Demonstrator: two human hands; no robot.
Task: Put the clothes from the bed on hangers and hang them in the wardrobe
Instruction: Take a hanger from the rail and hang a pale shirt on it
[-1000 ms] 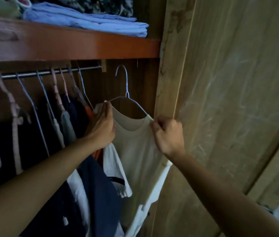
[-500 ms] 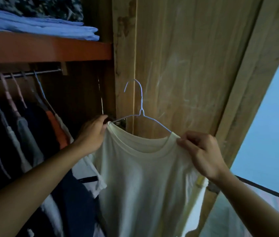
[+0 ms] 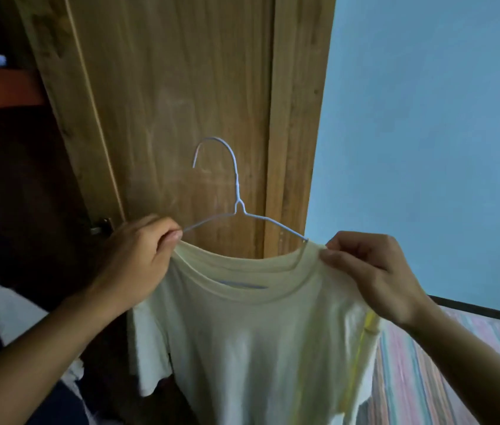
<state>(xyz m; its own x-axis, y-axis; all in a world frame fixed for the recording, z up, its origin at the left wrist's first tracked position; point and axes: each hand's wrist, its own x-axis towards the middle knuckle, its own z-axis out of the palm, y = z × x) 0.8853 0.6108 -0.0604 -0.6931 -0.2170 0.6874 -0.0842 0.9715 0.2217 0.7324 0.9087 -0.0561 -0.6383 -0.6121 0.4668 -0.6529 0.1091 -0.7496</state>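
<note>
Shirt: a pale cream cotton T-shirt (image 3: 261, 342) is hanging at lower centre of the frame on a thin light-blue wire hanger (image 3: 236, 191), in front of the brown wooden wardrobe door (image 3: 178, 102)
Left hand (image 3: 138, 265): is pinching the shirt's shoulder at the hanger's left arm
Right hand (image 3: 371, 271): is pinching the opposite shoulder; fingers curled on fabric
Risk: the wide neckline is likely sliding off the slim wire if either pinch is loosening; the hook is catching nothing yet
</note>
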